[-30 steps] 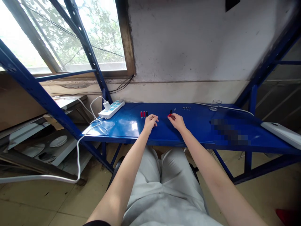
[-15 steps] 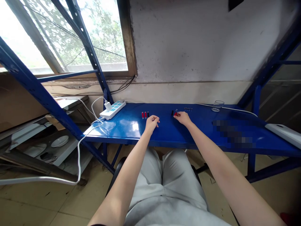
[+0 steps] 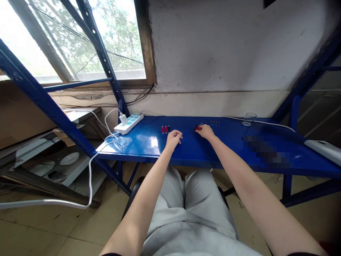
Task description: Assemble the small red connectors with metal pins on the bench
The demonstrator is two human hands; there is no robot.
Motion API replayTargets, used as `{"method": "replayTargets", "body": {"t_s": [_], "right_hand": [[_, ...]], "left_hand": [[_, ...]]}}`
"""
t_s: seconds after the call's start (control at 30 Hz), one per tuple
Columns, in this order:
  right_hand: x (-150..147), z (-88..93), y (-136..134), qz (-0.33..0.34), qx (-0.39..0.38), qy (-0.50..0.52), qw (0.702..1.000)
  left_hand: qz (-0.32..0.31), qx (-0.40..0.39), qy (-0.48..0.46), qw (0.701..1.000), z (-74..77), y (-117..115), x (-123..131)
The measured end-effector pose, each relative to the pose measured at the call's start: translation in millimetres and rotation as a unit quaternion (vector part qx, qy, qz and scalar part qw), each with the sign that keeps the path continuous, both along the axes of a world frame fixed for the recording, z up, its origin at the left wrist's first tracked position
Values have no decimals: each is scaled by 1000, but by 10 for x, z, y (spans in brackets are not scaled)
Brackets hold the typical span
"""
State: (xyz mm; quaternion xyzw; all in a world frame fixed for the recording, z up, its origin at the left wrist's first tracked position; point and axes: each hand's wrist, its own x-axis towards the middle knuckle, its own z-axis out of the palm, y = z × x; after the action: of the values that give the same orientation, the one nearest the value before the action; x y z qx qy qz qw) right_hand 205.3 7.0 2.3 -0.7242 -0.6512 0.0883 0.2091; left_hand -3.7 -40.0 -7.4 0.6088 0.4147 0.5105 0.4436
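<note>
My right hand (image 3: 205, 131) rests over the blue table with its fingertips pinched on a small red tube (image 3: 197, 127). A dark piece by that tube is mostly hidden, so whether they touch I cannot tell. My left hand (image 3: 173, 139) is held over the table with thumb and fingers curled together; anything between them is too small to make out. Just beyond it stand two small red tubes (image 3: 164, 129) in a row with a small black tube (image 3: 168, 129). Several tiny shiny pieces (image 3: 215, 123) sit in a line behind my right hand.
A white power strip (image 3: 129, 123) with a plug and cable lies at the table's left end. Toward the back right stands a clear glass (image 3: 249, 119). A blurred dark object (image 3: 266, 151) and a white device (image 3: 323, 151) are at the right. Blue posts frame the table (image 3: 144, 142).
My right hand has shifted slightly left and back, bringing the red tube to where the separate black piece showed before. My left hand has hardly moved.
</note>
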Motion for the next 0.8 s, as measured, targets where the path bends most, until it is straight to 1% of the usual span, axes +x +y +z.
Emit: {"method": "replayTargets", "body": {"t_s": [0.13,0.4,0.67,0.8], "right_hand": [[-9,22,10,4,-19,-16,1000],[-18,21,17,5,-18,-19,1000],[92,140,-59,4,-101,69,992],[175,127,-88,-12,-92,89,992]], "left_hand": [[6,1,-2,1000,-15,16,7],[3,9,4,1000,-33,22,-1],[4,7,17,1000,15,-23,-7],[4,7,16,1000,13,-25,-6]]}}
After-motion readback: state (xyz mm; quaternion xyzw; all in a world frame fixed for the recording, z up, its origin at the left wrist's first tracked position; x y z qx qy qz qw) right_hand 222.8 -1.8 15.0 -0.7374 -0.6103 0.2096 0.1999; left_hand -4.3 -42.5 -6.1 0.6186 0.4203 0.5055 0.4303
